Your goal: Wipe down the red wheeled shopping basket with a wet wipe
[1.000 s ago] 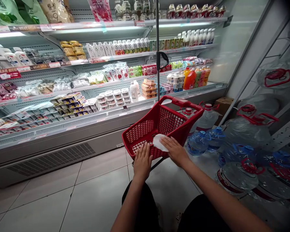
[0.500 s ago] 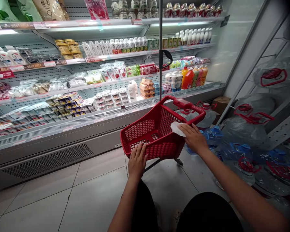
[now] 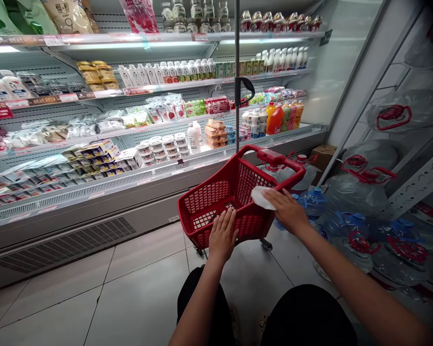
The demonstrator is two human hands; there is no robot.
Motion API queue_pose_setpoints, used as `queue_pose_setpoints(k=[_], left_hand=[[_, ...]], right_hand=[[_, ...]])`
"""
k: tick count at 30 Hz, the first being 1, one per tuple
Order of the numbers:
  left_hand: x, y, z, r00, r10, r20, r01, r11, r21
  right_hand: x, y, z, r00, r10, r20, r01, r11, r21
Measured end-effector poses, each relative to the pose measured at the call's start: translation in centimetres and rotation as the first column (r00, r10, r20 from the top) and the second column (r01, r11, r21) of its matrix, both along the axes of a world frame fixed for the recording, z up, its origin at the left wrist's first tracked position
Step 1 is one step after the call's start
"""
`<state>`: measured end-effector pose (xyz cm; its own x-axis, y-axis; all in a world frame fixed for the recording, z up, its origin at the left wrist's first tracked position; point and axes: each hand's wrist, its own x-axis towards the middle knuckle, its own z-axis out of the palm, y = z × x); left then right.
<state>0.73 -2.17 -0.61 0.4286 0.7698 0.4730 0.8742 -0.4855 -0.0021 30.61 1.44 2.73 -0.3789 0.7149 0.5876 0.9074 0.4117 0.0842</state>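
Note:
A red plastic shopping cart basket (image 3: 216, 186) with latticed walls stands before me on a wheeled frame. My left hand (image 3: 222, 235) lies over its near rim, fingers stretched out and holding nothing. Farther right, my right hand (image 3: 287, 212) has a white wipe (image 3: 261, 197) under its fingers, against the rim near the handle. The wipe partly covers the rim there. Inside, the basket's open-grid floor shows, with nothing lying on it. The red handle (image 3: 274, 156) rises just beyond my right hand.
A refrigerated display case (image 3: 104, 197) with stocked shelves runs behind the cart. A grey pole (image 3: 237, 57) with a black grip rises behind the basket. Large water bottles (image 3: 361, 235) crowd the floor and rack on the right. A cardboard box (image 3: 324, 156) sits behind them.
My left hand has slid right along the near rim, closer to my right hand. The right hand keeps the wipe at nearly the same spot. The view has shifted slightly.

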Motion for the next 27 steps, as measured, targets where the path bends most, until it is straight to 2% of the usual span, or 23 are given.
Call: queue_pose_setpoints(k=[3,5,8,12,15,18,23,25,27], left_hand=[[-0.4,-0.2,0.1,1.000,0.006,0.009,-0.006,1.000,-0.002],[-0.4,-0.3,-0.1,1.000,0.014,0.014,-0.014,1.000,-0.002],[-0.1,-0.6,-0.4,0.999,0.041,0.029,-0.041,0.999,0.010],[0.1,-1.1,-0.6,0.998,0.055,0.042,-0.055,0.998,0.014],[-0.3,-1.4,-0.4,0.999,0.021,0.030,-0.021,1.000,0.006],[-1.0,-1.8,-0.1,1.000,-0.010,0.023,0.010,1.000,-0.005],[-1.2,-2.6,-0.1,0.999,-0.015,0.041,0.015,1.000,-0.010],[-0.6,-2.7,-0.3,0.999,-0.012,0.043,0.012,1.000,-0.006],[0.2,-2.6,-0.5,0.999,-0.007,0.042,0.007,1.000,0.002]], right_hand=[[3.7,0.6,1.3,0.993,-0.116,-0.039,0.117,0.992,0.038],[4.3,0.8,1.4,0.985,-0.155,-0.072,0.159,0.986,0.057],[1.9,0.1,0.4,0.987,-0.131,-0.089,0.138,0.988,0.068],[-4.0,-1.8,-1.4,1.000,0.028,-0.012,-0.028,1.000,0.013],[-5.8,-2.6,-1.6,0.993,0.113,0.039,-0.113,0.993,-0.018],[-3.4,-2.2,-0.5,0.995,0.087,0.055,-0.088,0.996,0.007],[2.8,-0.2,1.2,0.991,-0.125,-0.042,0.128,0.990,0.064],[2.9,0.3,0.8,0.985,-0.152,-0.081,0.158,0.985,0.071],[1.0,0.5,-0.3,0.986,-0.139,-0.093,0.144,0.988,0.061]])
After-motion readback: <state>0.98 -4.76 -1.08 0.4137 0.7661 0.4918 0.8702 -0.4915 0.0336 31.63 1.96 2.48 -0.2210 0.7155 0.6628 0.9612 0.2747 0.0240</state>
